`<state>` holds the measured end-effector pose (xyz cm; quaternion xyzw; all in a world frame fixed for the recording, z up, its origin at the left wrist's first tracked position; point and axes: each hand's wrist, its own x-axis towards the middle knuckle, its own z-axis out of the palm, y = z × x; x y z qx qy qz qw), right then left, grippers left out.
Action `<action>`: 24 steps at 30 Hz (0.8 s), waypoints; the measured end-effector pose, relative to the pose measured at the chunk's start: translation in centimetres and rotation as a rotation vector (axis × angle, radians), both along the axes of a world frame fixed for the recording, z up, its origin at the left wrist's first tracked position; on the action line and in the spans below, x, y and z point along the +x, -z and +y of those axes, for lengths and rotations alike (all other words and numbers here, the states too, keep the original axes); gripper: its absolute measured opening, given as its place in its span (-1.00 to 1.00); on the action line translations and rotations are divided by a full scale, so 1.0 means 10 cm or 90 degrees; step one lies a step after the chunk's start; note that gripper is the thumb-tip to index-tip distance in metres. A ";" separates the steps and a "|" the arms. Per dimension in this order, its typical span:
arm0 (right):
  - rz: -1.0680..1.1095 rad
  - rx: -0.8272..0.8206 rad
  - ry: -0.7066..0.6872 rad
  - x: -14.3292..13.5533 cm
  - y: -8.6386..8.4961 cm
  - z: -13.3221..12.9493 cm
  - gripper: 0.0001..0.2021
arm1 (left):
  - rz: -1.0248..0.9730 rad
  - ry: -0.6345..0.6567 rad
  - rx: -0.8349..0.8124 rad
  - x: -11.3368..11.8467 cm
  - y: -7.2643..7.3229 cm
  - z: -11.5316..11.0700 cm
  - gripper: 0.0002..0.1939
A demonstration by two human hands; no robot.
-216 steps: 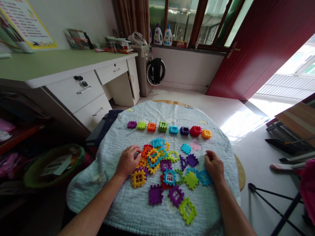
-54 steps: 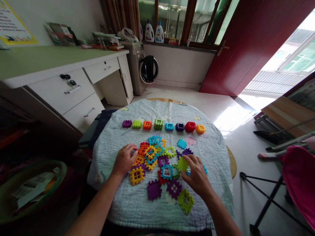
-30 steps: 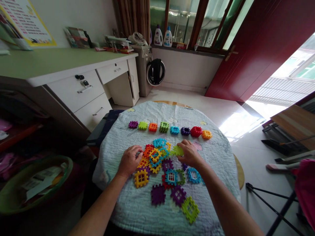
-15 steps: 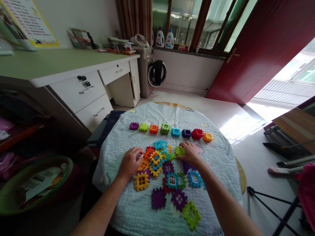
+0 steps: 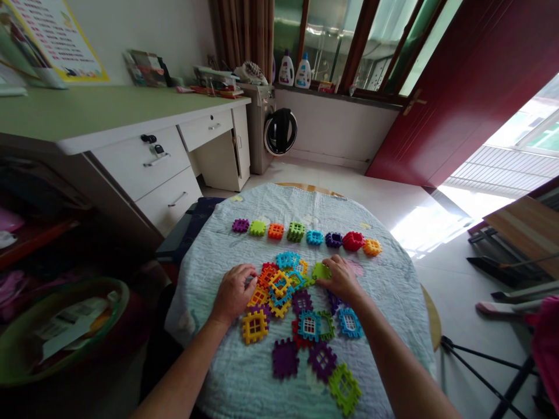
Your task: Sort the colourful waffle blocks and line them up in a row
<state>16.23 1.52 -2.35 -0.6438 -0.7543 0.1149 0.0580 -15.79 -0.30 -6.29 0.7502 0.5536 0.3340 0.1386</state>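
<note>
My right hand [image 5: 343, 279] pinches the near right edge of a light green interlocking tile [image 5: 321, 271] at the right side of a loose pile. My left hand [image 5: 236, 293] rests on the cloth at the pile's left edge, fingers loosely curved and thumb apart, with nothing visible in it. Beside it lie orange, red and yellow window tiles, with a yellow frame piece [image 5: 280, 284] on top. Nearer me are a yellow window tile [image 5: 255, 326], a solid purple tile [image 5: 285, 358], a purple window tile [image 5: 322, 361] and a green window tile [image 5: 345, 388].
Behind the pile runs a row of small stacks in several colours, including a green stack [image 5: 296, 231] and a red stack [image 5: 353, 240]. A pale blue cloth [image 5: 209, 372] covers the round table. A desk [image 5: 131, 113] stands left, a basket [image 5: 122, 302] below it, tripod legs [image 5: 476, 372] right.
The view has shifted slightly, so everything sits a little lower and to the right. My hands keep the same places beside the pile, the right one still on the green tile.
</note>
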 end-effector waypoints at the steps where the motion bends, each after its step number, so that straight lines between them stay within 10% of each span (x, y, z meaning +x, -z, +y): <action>1: -0.007 -0.003 0.002 -0.01 -0.01 0.00 -0.59 | -0.001 -0.001 -0.001 0.00 0.00 0.00 -0.89; 16: -0.111 -0.090 -0.024 -0.06 -0.12 0.07 -0.66 | -0.014 0.000 -0.027 0.03 -0.08 -0.04 -0.89; 24: -0.017 0.093 -0.033 -0.59 -0.58 0.43 -0.63 | -0.030 -0.014 -0.052 0.04 -0.10 -0.04 -0.89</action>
